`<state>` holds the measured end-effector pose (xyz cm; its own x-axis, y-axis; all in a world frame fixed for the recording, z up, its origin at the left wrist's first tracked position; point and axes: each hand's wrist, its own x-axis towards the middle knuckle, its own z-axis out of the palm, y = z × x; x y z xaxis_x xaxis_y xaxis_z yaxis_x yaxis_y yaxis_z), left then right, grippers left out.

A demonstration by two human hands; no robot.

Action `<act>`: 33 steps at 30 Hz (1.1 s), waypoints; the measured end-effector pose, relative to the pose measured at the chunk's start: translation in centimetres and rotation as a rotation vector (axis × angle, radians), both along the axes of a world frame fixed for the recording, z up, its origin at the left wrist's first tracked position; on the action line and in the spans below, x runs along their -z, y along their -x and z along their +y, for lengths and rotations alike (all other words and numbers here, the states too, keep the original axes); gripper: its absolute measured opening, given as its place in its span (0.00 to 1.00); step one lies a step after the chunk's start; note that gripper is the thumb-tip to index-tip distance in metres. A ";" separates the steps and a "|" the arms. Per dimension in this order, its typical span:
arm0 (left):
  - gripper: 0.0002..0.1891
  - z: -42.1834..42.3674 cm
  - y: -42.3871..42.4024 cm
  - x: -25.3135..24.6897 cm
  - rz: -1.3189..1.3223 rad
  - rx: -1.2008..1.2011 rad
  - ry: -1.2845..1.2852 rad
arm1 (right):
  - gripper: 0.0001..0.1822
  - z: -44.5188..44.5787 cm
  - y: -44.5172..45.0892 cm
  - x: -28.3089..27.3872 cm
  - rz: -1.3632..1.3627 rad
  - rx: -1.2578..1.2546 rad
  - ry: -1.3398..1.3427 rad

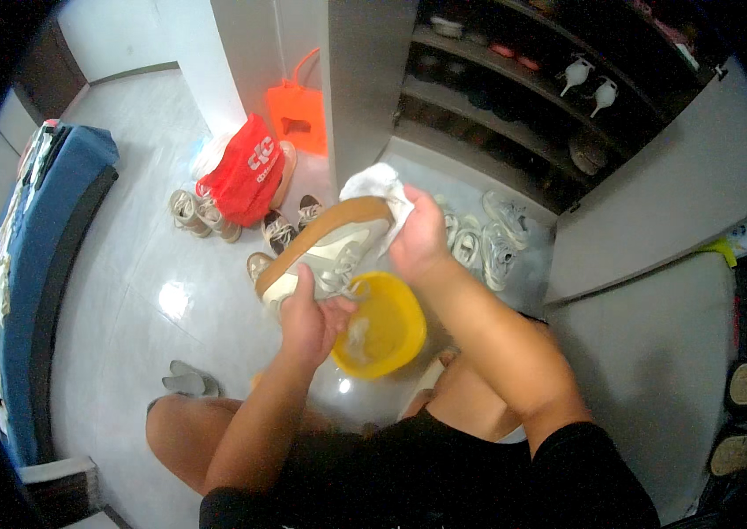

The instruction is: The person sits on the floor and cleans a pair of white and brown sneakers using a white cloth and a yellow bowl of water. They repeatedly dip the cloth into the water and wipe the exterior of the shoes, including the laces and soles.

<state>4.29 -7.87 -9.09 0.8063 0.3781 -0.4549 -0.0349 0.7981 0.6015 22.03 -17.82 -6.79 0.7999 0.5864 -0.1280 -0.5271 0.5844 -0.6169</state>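
Observation:
A cream lace-up sneaker (320, 254) with a brown rubber sole hangs tilted between my hands, its sole edge turned up and away from me. My left hand (312, 321) grips one end of it, thumb on the pale upper. At the other end, my right hand (421, 228) presses a white cloth (377, 188) against the shoe; the fingers behind the cloth are hidden. Below the sneaker, a yellow plastic basin (390, 334) stands on the floor with what looks like water and a whitish thing inside.
Pale sneakers (469, 244) stand right of the basin, before an open shoe cabinet (492, 79). Further off are beige high-top shoes (205, 215), dark sneakers (277, 231), a red bag (244, 175) and an orange plastic stool (297, 109). A grey slipper (191, 380) lies left; a blue-sided bed (59, 218) lines that side.

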 end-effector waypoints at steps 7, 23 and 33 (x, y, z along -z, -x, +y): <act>0.22 0.1 0.6 1.1 0.033 0.436 -0.904 | 0.29 -1.3 0.4 -2.6 -0.036 -0.001 -0.072; 0.21 1.6 1.2 0.2 0.140 0.520 -0.119 | 0.24 -1.1 1.7 -0.1 -0.232 0.031 0.257; 0.21 2.6 2.3 -0.9 0.232 0.597 -1.687 | 0.27 -2.0 2.1 -1.1 0.021 -0.109 -0.070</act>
<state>2.00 -5.31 -8.17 0.9751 0.2180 -0.0399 0.1920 -0.7409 0.6436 19.93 -19.78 -5.67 0.7286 0.6775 -0.1001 -0.6023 0.5643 -0.5645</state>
